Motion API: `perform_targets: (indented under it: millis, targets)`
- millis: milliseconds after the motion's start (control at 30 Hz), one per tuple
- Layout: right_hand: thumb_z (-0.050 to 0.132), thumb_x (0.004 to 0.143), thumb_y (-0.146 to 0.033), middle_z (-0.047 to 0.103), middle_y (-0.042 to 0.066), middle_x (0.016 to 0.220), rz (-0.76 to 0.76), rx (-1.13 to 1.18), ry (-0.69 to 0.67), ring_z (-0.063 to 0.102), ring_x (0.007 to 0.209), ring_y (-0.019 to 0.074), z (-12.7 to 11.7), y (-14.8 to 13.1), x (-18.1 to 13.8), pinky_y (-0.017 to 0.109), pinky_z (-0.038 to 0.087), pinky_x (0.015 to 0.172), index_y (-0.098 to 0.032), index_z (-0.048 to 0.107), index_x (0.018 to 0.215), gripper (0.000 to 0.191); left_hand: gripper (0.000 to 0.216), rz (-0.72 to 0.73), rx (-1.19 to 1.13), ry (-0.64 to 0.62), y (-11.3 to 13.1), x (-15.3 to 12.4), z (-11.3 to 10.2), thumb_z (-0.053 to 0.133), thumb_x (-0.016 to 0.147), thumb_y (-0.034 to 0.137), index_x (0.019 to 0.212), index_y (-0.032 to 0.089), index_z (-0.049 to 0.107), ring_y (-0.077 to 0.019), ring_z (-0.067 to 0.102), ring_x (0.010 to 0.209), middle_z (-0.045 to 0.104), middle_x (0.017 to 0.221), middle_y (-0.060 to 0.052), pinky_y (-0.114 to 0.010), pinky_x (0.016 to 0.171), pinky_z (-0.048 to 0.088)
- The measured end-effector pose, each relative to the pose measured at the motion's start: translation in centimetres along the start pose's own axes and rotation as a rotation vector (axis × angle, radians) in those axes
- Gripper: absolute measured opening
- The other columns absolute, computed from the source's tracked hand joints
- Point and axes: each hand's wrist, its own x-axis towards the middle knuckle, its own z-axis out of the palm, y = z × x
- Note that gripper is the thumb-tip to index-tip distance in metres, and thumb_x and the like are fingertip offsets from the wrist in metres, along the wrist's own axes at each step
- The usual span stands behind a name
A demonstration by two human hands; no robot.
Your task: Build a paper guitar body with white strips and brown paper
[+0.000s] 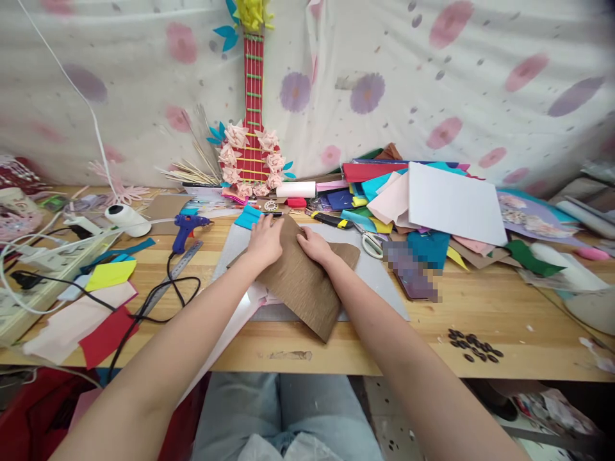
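At center, brown paper (298, 282) lies on a gray mat (379, 298); left hand (266, 242) and right hand (314, 246) rest upon its far part, grip indeterminable; leftward, a glue gun (185, 230) lies on the counter (346, 351)

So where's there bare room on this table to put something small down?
Bare wood shows on the table between the grey mat and the dark beads, and just right of those beads. A narrow strip lies in front of the brown paper. It's crowded at left, around the power strip and paper scraps, and along the back.
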Motion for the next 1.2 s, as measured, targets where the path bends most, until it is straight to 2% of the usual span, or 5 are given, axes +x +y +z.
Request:
perform_targets:
  millis: [433, 667, 867, 1067, 1200]
  targets:
    - [0.029, 0.086, -0.019, 0.048, 0.01, 0.136, 0.005, 0.267, 0.161, 0.044, 0.125, 0.0201, 0.5, 1.3, 0.9, 0.037, 0.033, 0.104, -0.014, 0.039, 0.133, 0.048, 0.08, 0.15, 0.033, -0.067, 2.2, -1.3, 3.8, 0.02, 0.082, 0.069, 0.142, 0.017, 0.029, -0.033, 0.02, 0.137, 0.029, 0.148, -0.012, -0.053, 0.109, 0.015]
    - [0.042, 0.08, -0.02, 0.06, 0.01, 0.119, 0.207, 0.241, 0.375, 0.056, 0.109, 0.02, -4.6, 5.3, -0.4, 0.033, 0.04, 0.096, -0.014, 0.051, 0.119, 0.041, 0.081, 0.159, 0.061, -0.077, 2.4, -1.5, 3.6, 0.021, 0.081, 0.072, 0.14, 0.018, 0.035, -0.0341, 0.021, 0.136, 0.028, 0.149, -0.013, -0.053, 0.108, 0.018]
    - [0.058, 0.073, -0.029, 0.061, 0.015, 0.112, 0.359, -0.058, 0.148, 0.059, 0.101, 0.0281, -7.9, 8.7, -3.9, 0.041, 0.045, 0.089, -0.012, 0.052, 0.12, 0.05, 0.093, 0.145, 0.051, -0.109, 2.3, -1.4, 3.4, 0.02, 0.072, 0.08, 0.141, 0.019, 0.032, -0.035, 0.02, 0.136, 0.025, 0.15, -0.012, -0.052, 0.108, 0.017]
    - [0.065, 0.065, -0.022, 0.06, 0.014, 0.105, 0.405, 0.251, 0.013, 0.062, 0.069, 0.0172, -7.8, 8.3, -5.6, 0.029, 0.052, 0.056, -0.012, 0.028, 0.139, 0.083, 0.111, 0.143, 0.064, -0.155, 2.4, -1.3, 3.2, 0.029, 0.057, 0.09, 0.143, 0.021, 0.027, -0.0363, 0.02, 0.136, 0.02, 0.151, -0.013, -0.051, 0.109, 0.014]
    - [0.068, 0.062, -0.022, 0.061, 0.013, 0.1, 0.425, 0.258, 0.043, 0.06, 0.072, 0.0172, -7.6, 7.7, -5.2, 0.024, 0.046, 0.05, -0.012, 0.037, 0.133, 0.078, 0.112, 0.136, 0.078, -0.159, 2.6, -1.4, 3.1, 0.031, 0.056, 0.09, 0.143, 0.02, 0.026, -0.0365, 0.017, 0.137, 0.019, 0.152, -0.012, -0.051, 0.109, 0.011]
